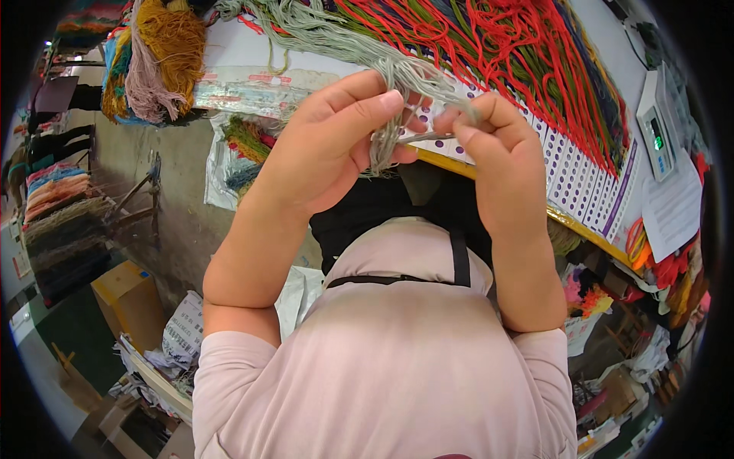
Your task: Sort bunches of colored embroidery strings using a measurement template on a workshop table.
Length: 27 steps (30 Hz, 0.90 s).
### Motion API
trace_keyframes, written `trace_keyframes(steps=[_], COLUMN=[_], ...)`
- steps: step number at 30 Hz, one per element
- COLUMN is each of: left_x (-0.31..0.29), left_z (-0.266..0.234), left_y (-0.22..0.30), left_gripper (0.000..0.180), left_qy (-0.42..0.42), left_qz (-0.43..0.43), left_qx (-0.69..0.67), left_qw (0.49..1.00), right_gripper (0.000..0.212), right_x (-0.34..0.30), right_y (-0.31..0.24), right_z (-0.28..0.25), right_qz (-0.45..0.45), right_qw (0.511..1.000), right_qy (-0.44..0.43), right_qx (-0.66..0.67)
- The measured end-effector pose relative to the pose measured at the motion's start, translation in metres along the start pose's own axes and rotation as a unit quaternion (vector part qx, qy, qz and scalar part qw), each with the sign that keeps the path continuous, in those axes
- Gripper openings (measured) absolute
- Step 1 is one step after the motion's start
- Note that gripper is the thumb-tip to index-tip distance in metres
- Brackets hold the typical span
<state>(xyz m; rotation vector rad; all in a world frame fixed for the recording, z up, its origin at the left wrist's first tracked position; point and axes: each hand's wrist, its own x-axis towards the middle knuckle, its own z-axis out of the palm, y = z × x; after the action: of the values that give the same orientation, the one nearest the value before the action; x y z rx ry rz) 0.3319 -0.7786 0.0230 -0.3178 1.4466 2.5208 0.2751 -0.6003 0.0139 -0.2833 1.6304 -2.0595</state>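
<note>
A bundle of pale grey-green yarn (348, 47) runs along the table edge and into both hands. My left hand (336, 130) is closed round the bundle, its thumb lying across the strands, and the loose ends hang below the fingers. To the right, my right hand (493, 134) pinches some strands of the same yarn between thumb and fingers. A thin strand stretches between the two hands. Just beyond them, long red yarn (520, 46) lies in a heap over green and dark strands.
The white table (237, 50) has a yellow front edge and a dotted printed sheet (569, 168). A digital scale (656, 126) and papers (673, 203) lie at the right. Mustard and pink yarn hanks (157, 61) hang at the left. A cardboard box (126, 302) stands on the floor.
</note>
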Motion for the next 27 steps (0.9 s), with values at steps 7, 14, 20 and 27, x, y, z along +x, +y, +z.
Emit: trace_keyframes(steps=[7,14,20,27], left_x=[0.0,0.002,0.0,-0.004], left_z=[0.008,0.007,0.0,0.003], left_y=[0.0,-0.002,-0.001,0.0], left_gripper=[0.045,0.048,0.049,0.059], left_qy=[-0.017,-0.037,-0.048,-0.026], left_qz=[0.009,0.03,0.032,0.097], left_qx=[-0.066,-0.086,-0.092,-0.007], left_qw=[0.998,0.995,0.994,0.995], right_gripper=[0.019,0.013,0.013,0.011], right_x=[0.0,0.002,0.0,-0.004], right_y=[-0.006,0.004,0.005,0.002], right_z=[0.011,0.012,0.013,0.015], right_qz=[0.067,0.068,0.046,0.062], right_qw=[0.992,0.994,0.996,0.996], right_qy=[-0.043,-0.04,-0.04,-0.054], right_qx=[0.094,-0.075,-0.059,0.029])
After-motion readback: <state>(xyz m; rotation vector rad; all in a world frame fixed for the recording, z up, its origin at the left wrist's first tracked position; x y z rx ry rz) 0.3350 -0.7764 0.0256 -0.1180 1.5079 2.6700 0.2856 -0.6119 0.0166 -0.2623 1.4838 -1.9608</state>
